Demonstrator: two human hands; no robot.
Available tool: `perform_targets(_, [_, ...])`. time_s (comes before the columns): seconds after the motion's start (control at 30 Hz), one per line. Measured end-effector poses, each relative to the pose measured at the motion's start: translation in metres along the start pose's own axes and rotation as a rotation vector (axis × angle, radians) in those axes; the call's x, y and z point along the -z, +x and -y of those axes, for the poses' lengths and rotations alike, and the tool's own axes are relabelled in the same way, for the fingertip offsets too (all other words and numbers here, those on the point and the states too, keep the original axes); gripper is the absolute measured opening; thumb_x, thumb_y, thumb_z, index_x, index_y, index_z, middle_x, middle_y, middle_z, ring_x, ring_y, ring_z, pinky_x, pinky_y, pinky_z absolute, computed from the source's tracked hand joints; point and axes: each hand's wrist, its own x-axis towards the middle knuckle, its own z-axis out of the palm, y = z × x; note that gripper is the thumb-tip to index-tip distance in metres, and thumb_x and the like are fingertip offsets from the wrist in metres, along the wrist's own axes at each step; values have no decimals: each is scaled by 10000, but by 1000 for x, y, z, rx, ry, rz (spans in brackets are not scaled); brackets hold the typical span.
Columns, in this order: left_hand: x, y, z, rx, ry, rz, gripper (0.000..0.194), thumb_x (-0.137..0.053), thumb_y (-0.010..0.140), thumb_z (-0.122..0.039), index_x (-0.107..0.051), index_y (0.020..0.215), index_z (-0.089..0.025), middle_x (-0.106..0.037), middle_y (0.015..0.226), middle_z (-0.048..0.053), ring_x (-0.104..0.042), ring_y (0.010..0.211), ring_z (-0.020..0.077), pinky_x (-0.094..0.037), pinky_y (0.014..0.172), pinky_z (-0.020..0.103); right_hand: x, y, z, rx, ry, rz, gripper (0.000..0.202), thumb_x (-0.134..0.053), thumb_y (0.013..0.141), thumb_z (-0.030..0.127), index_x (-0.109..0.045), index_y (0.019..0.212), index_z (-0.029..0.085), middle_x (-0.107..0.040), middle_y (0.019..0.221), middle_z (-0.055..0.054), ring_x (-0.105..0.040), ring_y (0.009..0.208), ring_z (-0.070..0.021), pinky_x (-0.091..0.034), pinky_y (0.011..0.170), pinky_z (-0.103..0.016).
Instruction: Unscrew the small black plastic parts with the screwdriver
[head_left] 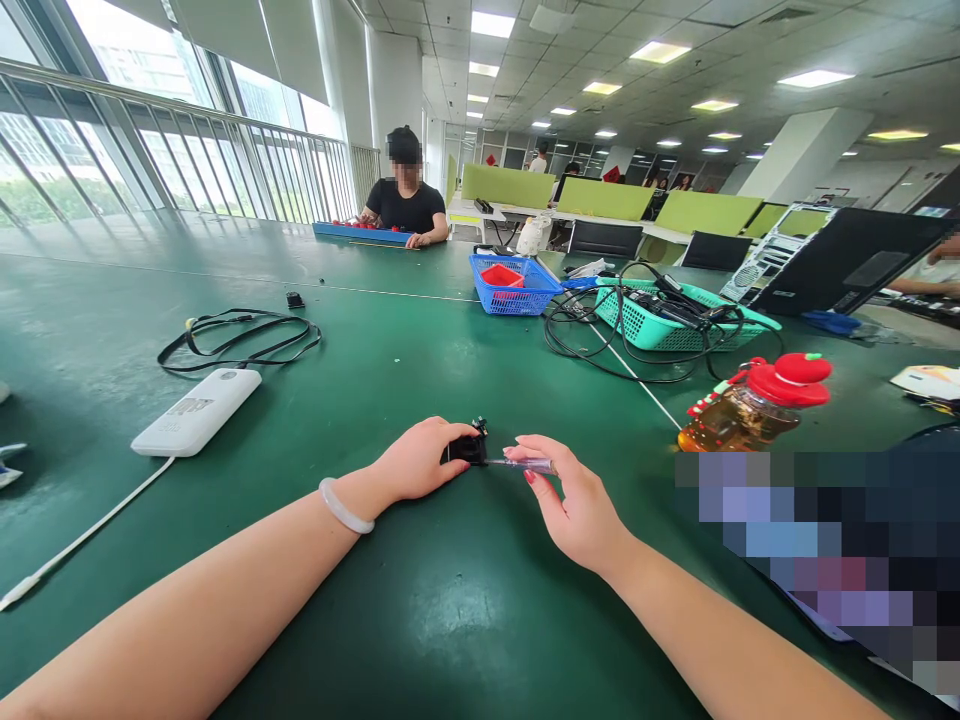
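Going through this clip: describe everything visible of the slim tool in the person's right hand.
The slim tool looks like a small screwdriver: a translucent, pinkish-purple handle, apparently plastic, and a thin, metallic-looking shaft. It lies nearly level above the green table, its shaft pointing toward the small black part under the left hand. The right hand's fingers hold the handle. Whether the tip touches the part is too small to tell.

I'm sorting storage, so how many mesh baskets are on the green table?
2: a blue basket beyond the right hand, and a green basket to its right. Any behind other things would be hidden.
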Motion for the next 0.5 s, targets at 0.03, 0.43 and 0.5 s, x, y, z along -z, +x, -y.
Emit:
perform_targets(0.03, [0, 0, 0, -2, -3, -1, 431, -608, 843, -298, -567, 1269, -245, -679, 1072, 76, -602, 995, 240, -487, 895, 390, 0, 0, 0, 4, -3, 2, 379, -427, 925, 96, -465, 1260, 268, -686, 1106, -70, -673, 1046, -188, -576, 920, -396])
perform_targets(0.43, [0, 0, 0, -10, 8, -9, 427, -615, 841, -297, -572, 1263, -252, -683, 1079, 68, -608, 1001, 240, -489, 896, 384, -1, -1, -1, 2, -4, 6, 384, -427, 926, 97, -468, 1265, 272, -688, 1112, -69, -673, 1049, -196, -576, 923, -414])
perform_targets(0.5, [0, 0, 0, -8, 3, -6, 428, -615, 840, -296, -572, 1263, -251, -682, 1080, 68, -607, 1001, 241, -488, 897, 386, -1, -1, -1, 3, -1, 5, 381, -425, 927, 96, -467, 1263, 272, -685, 1117, -70, -673, 1048, -192, -577, 923, -411])
